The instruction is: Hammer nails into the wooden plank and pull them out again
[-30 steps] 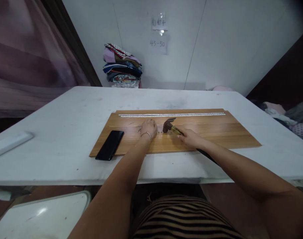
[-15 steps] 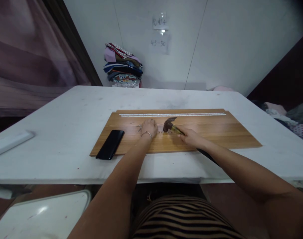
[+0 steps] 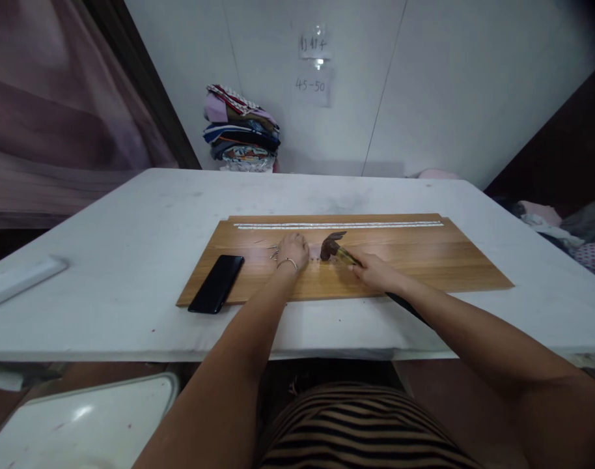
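On the brown wooden board (image 3: 400, 260), my left hand (image 3: 293, 251) rests with its fingers curled down and closed; whatever they hold, if anything, is hidden. Several loose nails (image 3: 273, 250) lie at its left side. My right hand (image 3: 374, 270) grips a claw hammer (image 3: 329, 247) by its yellow and black handle. The hammer's dark head is low over the board, its claw pointing up and away, just right of my left hand. Small nail heads (image 3: 315, 259) show in the board between that hand and the hammer head.
A black phone (image 3: 216, 284) overlaps the board's left edge. Two white marked strips (image 3: 336, 226) run along its far side. The board lies on a white table (image 3: 131, 260), with a white roll (image 3: 24, 279) at far left. Folded cloths (image 3: 241, 130) are stacked against the wall.
The hammer head has dropped very slightly toward the board. My left hand, the nails and the phone have kept their places.
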`<action>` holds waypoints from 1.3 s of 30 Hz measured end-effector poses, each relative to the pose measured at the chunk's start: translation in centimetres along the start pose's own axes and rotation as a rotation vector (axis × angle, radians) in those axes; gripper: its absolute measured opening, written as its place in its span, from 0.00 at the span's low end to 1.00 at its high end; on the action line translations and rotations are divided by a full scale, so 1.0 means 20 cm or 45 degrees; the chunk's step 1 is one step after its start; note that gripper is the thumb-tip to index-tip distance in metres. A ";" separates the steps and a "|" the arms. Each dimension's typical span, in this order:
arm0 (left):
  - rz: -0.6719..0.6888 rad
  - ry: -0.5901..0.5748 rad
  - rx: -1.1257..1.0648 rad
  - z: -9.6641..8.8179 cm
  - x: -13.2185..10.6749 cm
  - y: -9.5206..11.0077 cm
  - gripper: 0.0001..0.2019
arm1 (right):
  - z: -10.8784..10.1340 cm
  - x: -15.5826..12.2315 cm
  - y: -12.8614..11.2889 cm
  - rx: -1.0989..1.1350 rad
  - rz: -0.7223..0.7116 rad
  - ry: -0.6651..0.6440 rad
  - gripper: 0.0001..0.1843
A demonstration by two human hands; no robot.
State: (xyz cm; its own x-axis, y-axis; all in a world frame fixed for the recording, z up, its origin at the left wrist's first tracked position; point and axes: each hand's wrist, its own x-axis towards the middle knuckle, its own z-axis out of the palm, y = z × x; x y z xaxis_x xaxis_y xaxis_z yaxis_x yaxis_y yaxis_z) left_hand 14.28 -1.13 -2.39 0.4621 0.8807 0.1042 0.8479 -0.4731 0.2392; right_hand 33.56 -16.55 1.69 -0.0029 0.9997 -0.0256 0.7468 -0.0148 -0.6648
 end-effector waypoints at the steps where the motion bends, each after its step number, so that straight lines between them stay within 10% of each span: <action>1: 0.004 0.000 0.005 0.00 0.00 0.00 0.14 | 0.00 0.00 0.00 0.003 0.000 -0.001 0.29; 39: 0.000 0.005 -0.003 0.02 0.01 -0.01 0.15 | 0.01 0.01 0.02 -0.004 -0.014 -0.002 0.30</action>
State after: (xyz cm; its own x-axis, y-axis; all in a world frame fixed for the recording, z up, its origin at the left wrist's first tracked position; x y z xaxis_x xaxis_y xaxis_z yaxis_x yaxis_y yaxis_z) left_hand 14.29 -0.88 -2.80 0.4611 0.8807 0.1082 0.8472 -0.4732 0.2417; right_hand 33.73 -16.44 1.36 -0.0124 0.9997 -0.0192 0.7488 -0.0034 -0.6628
